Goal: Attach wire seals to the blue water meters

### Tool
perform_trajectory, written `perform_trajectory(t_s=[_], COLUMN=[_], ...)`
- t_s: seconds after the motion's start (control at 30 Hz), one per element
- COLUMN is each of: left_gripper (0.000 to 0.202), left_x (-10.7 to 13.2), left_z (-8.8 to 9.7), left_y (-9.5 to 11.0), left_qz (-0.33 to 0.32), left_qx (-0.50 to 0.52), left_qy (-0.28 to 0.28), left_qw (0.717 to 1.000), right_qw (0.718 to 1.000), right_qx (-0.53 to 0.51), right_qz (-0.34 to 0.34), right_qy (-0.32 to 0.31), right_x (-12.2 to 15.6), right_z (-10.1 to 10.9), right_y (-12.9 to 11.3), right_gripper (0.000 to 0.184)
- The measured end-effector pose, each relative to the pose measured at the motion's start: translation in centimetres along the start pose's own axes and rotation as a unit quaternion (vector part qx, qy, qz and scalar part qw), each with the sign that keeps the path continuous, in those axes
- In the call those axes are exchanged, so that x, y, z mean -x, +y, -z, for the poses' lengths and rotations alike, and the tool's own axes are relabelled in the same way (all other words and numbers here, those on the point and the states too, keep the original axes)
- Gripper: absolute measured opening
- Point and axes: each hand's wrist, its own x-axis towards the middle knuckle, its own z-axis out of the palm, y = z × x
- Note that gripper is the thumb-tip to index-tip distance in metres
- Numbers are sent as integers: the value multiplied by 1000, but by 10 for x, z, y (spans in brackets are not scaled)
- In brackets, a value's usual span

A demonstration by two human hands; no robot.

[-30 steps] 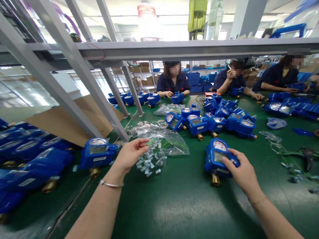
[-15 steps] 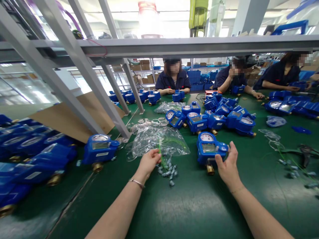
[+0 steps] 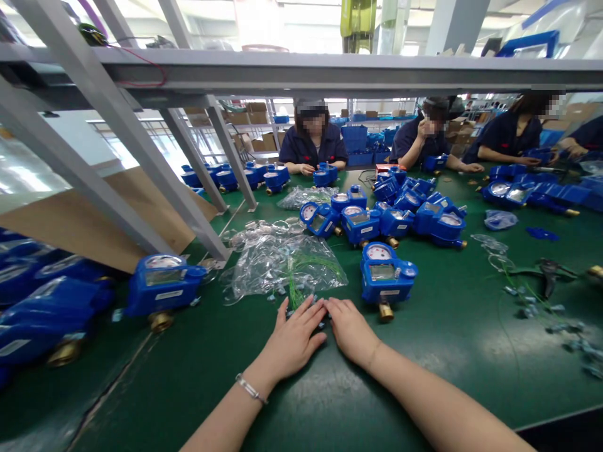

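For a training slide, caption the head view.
Left hand and right hand partly cover small bluish tags and thin green wires beside a boxy blue meter with brass fitting.

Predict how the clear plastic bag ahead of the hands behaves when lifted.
Likely floppy: the clear plastic bag lies crumpled and creased. Probably slippery, given its glossy sheen. The green wires extend past its near edge toward the left hand, so they may snag or slide loose.
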Motion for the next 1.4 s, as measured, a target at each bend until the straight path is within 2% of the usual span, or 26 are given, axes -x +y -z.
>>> perform_trajectory(t_s=[0.07,0.13,0.23,0.3,0.37,0.43,0.47,0.57,0.63,0.7,0.77,0.83,0.9,0.93,0.97,1.0,1.07,1.13,1.17,1.23,1.3,1.37,1.4], left_gripper=[43,40,38,39,39,38,39,47,38,22,15,20,35,39,39,33,13,17,21,23,24,25,26], left_x=[-2,-3,-2,-1,-2,-5,-8,-15,-19,-21,-21,-21,-21,-22,-23,-25,-29,-32,-32,-34,-38,-45,-50], left_z=[-6,-8,-3,1,5,5,3,-6,-12,-16,-19,-21,-23,-23,-23,-22,-20,-19,-18,-18,-19,-19,-18], left_y=[-5,-16,-36,-41,-30,-3,15,66,87,93,90,84,82,83,85,88,91,91,89,87,90,100,106], left_qz=[9,27,48,66,69,25,-18,-121,-137,-124,-101,-96,-120,-147,-176,-201,-222,-206,-191,-156,-119,-95,-87], left_qx=[-41,-79,-120,-135,-123,-73,-36,48,57,49,50,63,75,73,69,66,65,80,90,109,126,148,169], left_qy=[23,54,95,140,195,208,183,47,-3,-18,1,75,167,197,203,184,97,10,-13,-28,-28,-29,-31], left_qw=[999,995,987,979,971,975,982,990,989,991,994,991,976,967,961,960,968,975,977,981,985,984,981], right_qw=[1000,999,998,996,992,988,987,985,982,979,976,973,973,973,974,975,977,980,981,977,962,964,973], right_qx=[13,28,37,31,22,5,-7,-46,-71,-97,-129,-163,-186,-192,-194,-192,-180,-156,-130,-35,73,109,86], right_qz=[-11,-24,-52,-85,-124,-146,-149,-149,-148,-146,-140,-132,-121,-116,-109,-104,-103,-114,-127,-164,-185,-156,-130], right_qy=[-3,-4,-1,11,30,48,55,79,94,106,107,93,69,58,49,43,42,53,70,129,187,187,168], right_x=[-8,1,41,76,106,128,135,144,145,146,149,152,154,154,154,155,156,158,159,158,153,143,137], right_z=[-3,3,23,37,48,55,58,67,74,82,89,95,98,98,99,99,101,105,107,112,114,109,105], right_y=[1,1,2,8,17,27,30,35,36,38,41,42,41,41,40,41,45,55,61,70,69,60,53], right_gripper=[31,23,23,26,28,28,28,28,27,25,23,21,22,22,23,24,24,24,23,25,28,35,39])
